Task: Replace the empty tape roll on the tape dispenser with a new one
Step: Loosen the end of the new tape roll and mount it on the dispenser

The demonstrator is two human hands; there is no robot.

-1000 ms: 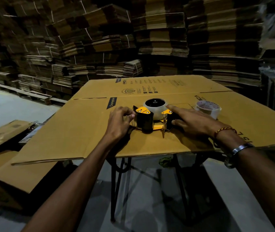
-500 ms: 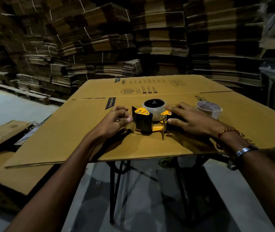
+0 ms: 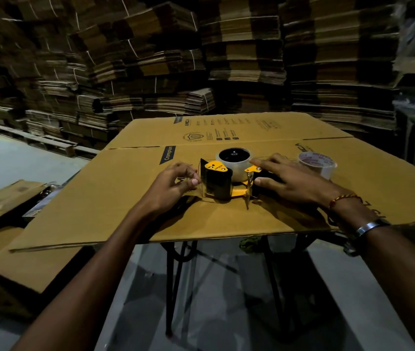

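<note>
**Tape pulled taut at dispenser as hands shift on cardboard bench**

Since a second ago, the left hand [image 3: 176, 182] has been drawn slightly away from the tape dispenser [image 3: 223, 182], and the right hand [image 3: 286, 177] has been slid further over the dispenser's dark handle end, its index finger now laid against the roll.

Tall, bound stacks of flattened corrugated cartons [image 3: 226, 54] are seen across the whole background, their ribbed edges dim in low light. A broad flattened cardboard box [image 3: 115, 198], smooth, tan and printed with dark lettering, is laid as a work surface over a black metal stand [image 3: 176, 274]. More cardboard sheets [image 3: 11, 262] are spread on the grey floor to the left.

Both forearms are extended forward from the lower corners. The left hand is held just left of the dispenser, its fingers curled and its thumb and fingertips drawn together; a thin, glossy strip of clear tape appears to be pinched there, though it can barely be made out. The right hand is laid palm down with its fingers spread and nearly straight. A red-and-gold thread band [image 3: 344, 200] and a metal bangle [image 3: 371, 226] are worn on the right wrist.

The dispenser is lying on its side near the middle of the box, yellow-framed with a black curved guard and yellow plates. A roll of clear tape [image 3: 234, 160], round and shiny with a dark centre, is seated on its hub. A second roll [image 3: 316, 164], whitish with a printed core, is standing just beyond the right hand.
</note>
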